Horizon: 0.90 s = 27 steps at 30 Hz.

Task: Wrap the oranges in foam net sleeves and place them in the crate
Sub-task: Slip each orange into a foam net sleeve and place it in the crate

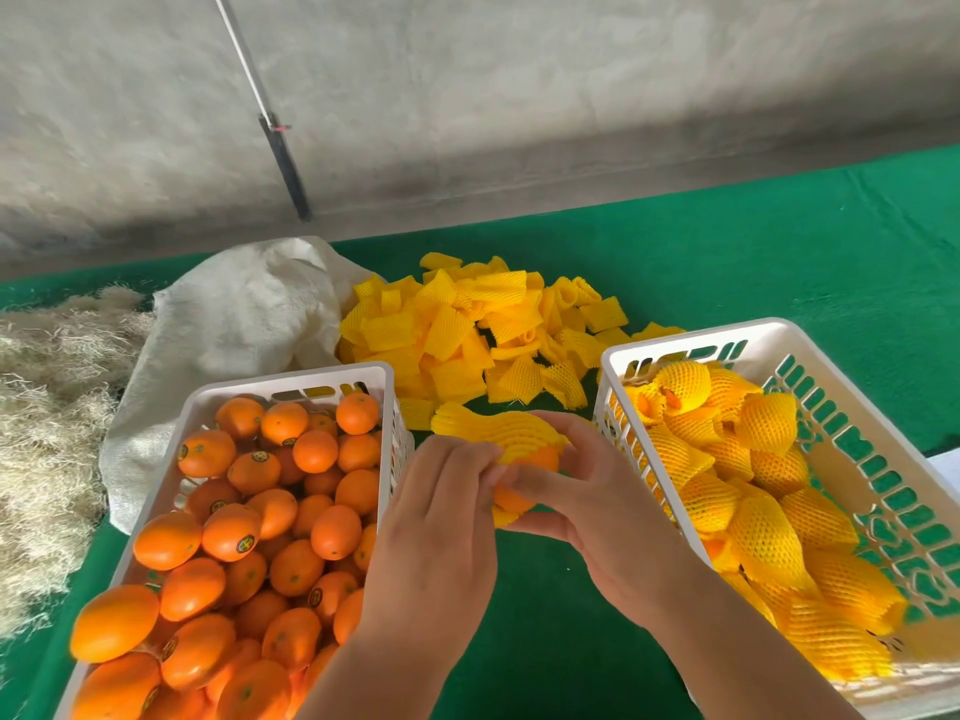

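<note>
Between the two crates, both my hands hold one orange [519, 498] that sits partly inside a yellow foam net sleeve [498, 428]. My left hand [441, 506] pinches the sleeve's near edge on the left. My right hand [587, 491] curls round the orange and sleeve from the right. The sleeve's far end sticks out past my fingers. The white crate on the left [291, 381] is full of bare oranges [234, 532]. The white crate on the right [691, 337] holds several oranges wrapped in yellow sleeves [763, 527].
A heap of loose yellow foam sleeves [478, 335] lies on the green table cloth [779, 252] behind the crates. A white woven sack [234, 324] and a pile of pale straw [47, 407] lie at the left. A concrete wall stands behind the table.
</note>
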Tool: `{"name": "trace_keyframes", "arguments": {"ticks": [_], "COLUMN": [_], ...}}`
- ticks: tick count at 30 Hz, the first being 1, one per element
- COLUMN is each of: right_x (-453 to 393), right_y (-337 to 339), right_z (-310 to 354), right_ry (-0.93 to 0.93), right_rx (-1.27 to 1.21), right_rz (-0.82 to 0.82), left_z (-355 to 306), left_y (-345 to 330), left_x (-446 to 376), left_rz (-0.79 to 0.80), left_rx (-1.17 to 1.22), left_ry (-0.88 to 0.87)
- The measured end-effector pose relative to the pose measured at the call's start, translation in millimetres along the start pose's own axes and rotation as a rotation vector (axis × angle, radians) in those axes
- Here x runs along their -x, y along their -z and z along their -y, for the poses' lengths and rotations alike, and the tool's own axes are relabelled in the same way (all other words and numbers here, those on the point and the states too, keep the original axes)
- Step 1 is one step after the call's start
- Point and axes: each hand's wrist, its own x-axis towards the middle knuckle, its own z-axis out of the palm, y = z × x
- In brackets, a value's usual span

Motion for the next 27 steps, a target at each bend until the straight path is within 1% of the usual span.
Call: {"name": "trace_keyframes", "arguments": {"ticks": [4,8,10,13,14,15,17,19,22,24,25,27], "right_x": [0.2,1.1,1.9,1.5,1.6,1.5,1.6,1.7,1.4,2.0,2.3,2.4], "right_y": [-5.7,-8.6,-9.0,-9.7,-10.1,-10.4,-10.2,-7.6,2.0,6.2,6.0,3.0], "right_z": [-2.7,-5.9,-5.1,-2.5,-1.7,-1.6,-3.0,-4.0,-3.6,-1.5,-0.4,-0.3], "right_ry": [0.094,0.171,0.173,0.156,0.149,0.139,0.108,0.065,-0.001,-0.010,-0.008,0.021], "right_rx": [0.117,0.107,0.075,0.089,0.103,0.117,0.138,0.102,-0.014,0.030,0.077,0.151], "right_rz": [-0.098,-0.194,-0.205,-0.183,-0.177,-0.175,-0.175,-0.125,0.071,0.182,0.207,0.179], "left_z": [4.5,9.3,5.5,-3.8,-4.1,-3.8,-4.4,-4.0,3.4,8.0,9.3,12.0], "left_y": [-3.2,-5.6,-5.9,-4.2,-4.1,-4.0,-3.2,-0.5,5.7,8.5,9.3,9.6], "left_x": [8.1,8.7,7.1,5.0,4.7,4.4,2.8,0.6,-4.0,-6.9,-8.1,-10.6], "left_rz": [-0.016,-0.007,0.023,0.047,0.052,0.060,0.090,0.122,0.152,0.141,0.127,0.100], "left_rx": [0.042,0.043,0.040,0.057,0.039,0.009,-0.031,-0.041,-0.043,-0.051,-0.060,-0.075], "left_ry": [-0.098,-0.061,0.032,0.332,0.393,0.415,0.399,0.355,0.305,0.276,0.267,0.284]}}
